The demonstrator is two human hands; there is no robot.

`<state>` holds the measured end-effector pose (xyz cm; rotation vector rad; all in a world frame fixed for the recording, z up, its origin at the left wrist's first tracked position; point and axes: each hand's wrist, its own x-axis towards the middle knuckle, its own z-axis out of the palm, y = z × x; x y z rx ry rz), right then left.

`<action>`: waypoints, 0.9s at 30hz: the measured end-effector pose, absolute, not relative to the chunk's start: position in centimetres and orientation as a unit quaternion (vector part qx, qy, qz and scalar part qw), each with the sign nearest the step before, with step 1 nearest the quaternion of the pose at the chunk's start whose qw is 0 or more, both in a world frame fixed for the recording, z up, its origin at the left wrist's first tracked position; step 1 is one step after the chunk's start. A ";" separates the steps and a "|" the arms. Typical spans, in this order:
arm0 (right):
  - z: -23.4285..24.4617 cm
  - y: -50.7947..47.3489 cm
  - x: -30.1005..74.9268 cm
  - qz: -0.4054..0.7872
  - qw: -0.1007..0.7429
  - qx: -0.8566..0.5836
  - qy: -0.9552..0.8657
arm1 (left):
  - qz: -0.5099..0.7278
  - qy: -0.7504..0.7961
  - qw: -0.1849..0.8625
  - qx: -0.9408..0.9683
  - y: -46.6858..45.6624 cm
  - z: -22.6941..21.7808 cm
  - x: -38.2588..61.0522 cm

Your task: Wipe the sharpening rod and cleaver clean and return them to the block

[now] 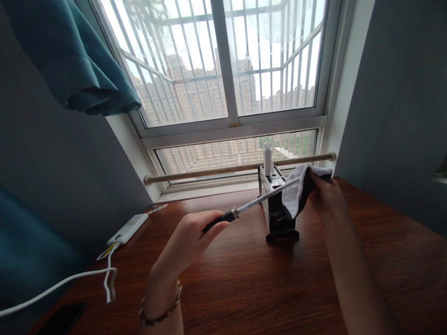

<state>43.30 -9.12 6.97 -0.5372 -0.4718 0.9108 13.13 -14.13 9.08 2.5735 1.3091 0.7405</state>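
**Item: steel rod with cloth**

Held slantwise above the wooden table, just in front of a black block. Near end, black handle: gripped in the closed left hand, thumb along it. Far end: wrapped in the grey-white cloth, clamped by the right hand. Far left on table: white power bank, white cable.

We look down on a dark wooden table that runs to the window wall. A black stand sits upright, far and a little right of centre. At the far left lies a white power bank, its white cable trailing nearer. A dark phone lies flat at the near left corner.
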 end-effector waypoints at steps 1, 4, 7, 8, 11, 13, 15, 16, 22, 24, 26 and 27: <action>7.0 -9.1 43.4 0.430 0.839 -0.255 -0.216 | 0.253 0.433 0.076 0.862 -14.2 9.1 13.3; 7.1 -9.1 43.6 0.434 0.843 -0.233 -0.214 | 0.269 0.432 0.033 0.860 -14.3 9.0 13.8; 7.1 -9.1 43.9 0.432 0.849 -0.218 -0.214 | 0.269 0.450 -0.044 0.850 -14.5 8.9 14.1; 7.1 -9.1 44.0 0.429 0.850 -0.220 -0.211 | 0.267 0.457 -0.065 0.846 -14.5 8.9 14.2; 7.0 -9.0 44.2 0.423 0.851 -0.227 -0.213 | 0.268 0.468 -0.102 0.836 -14.6 8.7 14.1; 6.9 -9.0 44.2 0.419 0.852 -0.224 -0.220 | 0.284 0.461 -0.119 0.832 -14.5 8.6 14.0; 6.9 -9.0 44.1 0.416 0.853 -0.223 -0.223 | 0.315 0.441 -0.146 0.828 -14.4 8.4 13.8; 7.0 -9.1 44.0 0.416 0.852 -0.226 -0.222 | 0.334 0.426 -0.163 0.825 -14.3 8.4 13.7; 6.9 -8.9 43.1 0.398 0.854 -0.258 -0.211 | 0.413 0.354 -0.238 0.805 -14.1 8.3 13.2; 6.6 -8.8 42.7 0.331 0.874 -0.269 -0.234 | 0.411 0.357 -0.230 0.807 -14.3 8.3 13.1; 6.3 -8.8 42.3 0.214 0.889 -0.302 -0.270 | 0.406 0.360 -0.208 0.814 -14.6 8.4 13.0; 6.2 -8.9 42.1 0.148 0.887 -0.324 -0.292 | 0.404 0.364 -0.194 0.817 -14.7 8.5 13.1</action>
